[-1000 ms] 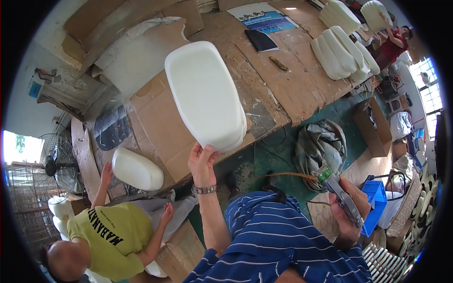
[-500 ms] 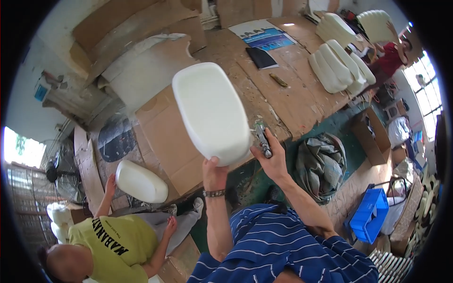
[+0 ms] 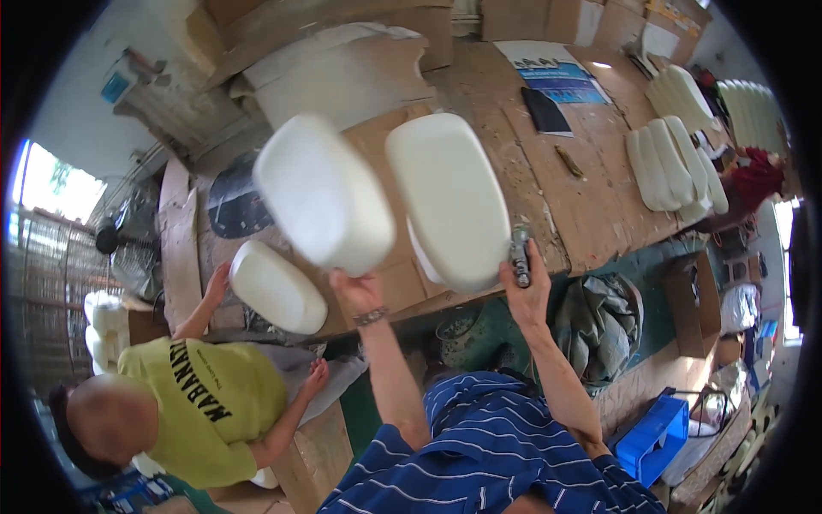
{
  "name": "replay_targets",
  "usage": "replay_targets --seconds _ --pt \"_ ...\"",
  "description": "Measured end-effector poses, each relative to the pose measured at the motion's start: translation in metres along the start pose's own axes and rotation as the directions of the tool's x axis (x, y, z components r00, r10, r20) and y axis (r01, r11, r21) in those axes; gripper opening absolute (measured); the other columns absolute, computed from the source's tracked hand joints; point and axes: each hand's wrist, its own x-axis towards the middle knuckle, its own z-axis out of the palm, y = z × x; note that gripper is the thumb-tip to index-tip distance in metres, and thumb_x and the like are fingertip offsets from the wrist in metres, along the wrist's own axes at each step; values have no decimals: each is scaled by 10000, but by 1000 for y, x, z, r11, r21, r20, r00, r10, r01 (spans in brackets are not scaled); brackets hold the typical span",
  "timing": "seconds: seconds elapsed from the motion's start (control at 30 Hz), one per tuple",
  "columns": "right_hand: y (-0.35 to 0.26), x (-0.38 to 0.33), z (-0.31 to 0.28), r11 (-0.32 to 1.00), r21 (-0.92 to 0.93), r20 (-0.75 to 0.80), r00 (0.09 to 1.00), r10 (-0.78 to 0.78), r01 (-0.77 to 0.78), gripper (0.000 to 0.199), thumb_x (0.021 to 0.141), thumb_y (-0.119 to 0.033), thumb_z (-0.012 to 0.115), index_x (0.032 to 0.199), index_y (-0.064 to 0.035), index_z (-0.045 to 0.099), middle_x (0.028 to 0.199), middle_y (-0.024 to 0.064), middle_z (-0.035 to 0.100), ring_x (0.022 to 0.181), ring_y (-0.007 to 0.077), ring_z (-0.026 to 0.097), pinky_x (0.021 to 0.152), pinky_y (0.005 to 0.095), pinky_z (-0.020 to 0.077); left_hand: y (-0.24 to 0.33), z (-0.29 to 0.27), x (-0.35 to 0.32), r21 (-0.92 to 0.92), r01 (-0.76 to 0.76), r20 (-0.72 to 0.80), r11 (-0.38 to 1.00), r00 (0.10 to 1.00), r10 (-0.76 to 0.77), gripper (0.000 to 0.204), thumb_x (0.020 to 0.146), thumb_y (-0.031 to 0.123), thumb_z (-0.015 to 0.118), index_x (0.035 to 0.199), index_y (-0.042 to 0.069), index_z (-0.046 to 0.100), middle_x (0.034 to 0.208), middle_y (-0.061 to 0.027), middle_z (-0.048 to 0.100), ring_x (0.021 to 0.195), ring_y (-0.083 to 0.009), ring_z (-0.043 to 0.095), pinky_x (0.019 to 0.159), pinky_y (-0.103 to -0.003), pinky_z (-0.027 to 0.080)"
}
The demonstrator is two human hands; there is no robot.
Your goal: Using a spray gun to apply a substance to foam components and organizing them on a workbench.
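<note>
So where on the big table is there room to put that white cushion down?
Bare wood lies between the white cushion lying on the table and the row of white cushions, below the dark pad. The left cardboard side is crowded with a coworker's cushion.

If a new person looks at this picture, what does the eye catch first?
Two big white foam cushions: one lifted and blurred in the left hand, one flat on the cardboard-covered table. The right hand holds a grey tool at its edge. At lower left, a person in a yellow shirt touches a third cushion.
</note>
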Motion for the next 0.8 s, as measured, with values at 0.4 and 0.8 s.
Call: replay_targets --seconds 0.4,0.8 --pt "7 -2 -2 998 -52 -45 998 -45 43 654 872 -251 750 1415 4 489 1256 215 623 1137 370 638 976 405 512 -10 -103 -9 466 374 -348 802 911 -222 387 980 396 692 1153 67 587 1055 -51 579 916 -233 576 943 -463 554" --pt "2 -20 -2 997 -71 -5 1000 -23 23 760 863 -314 724 1489 -46 388 1164 243 619 1025 439 644 867 494 543 -39 57 -117 818 275 -4 506 882 -471 660 929 145 725 1494 24 407 1330 -139 563 1134 -252 608 872 -401 571"
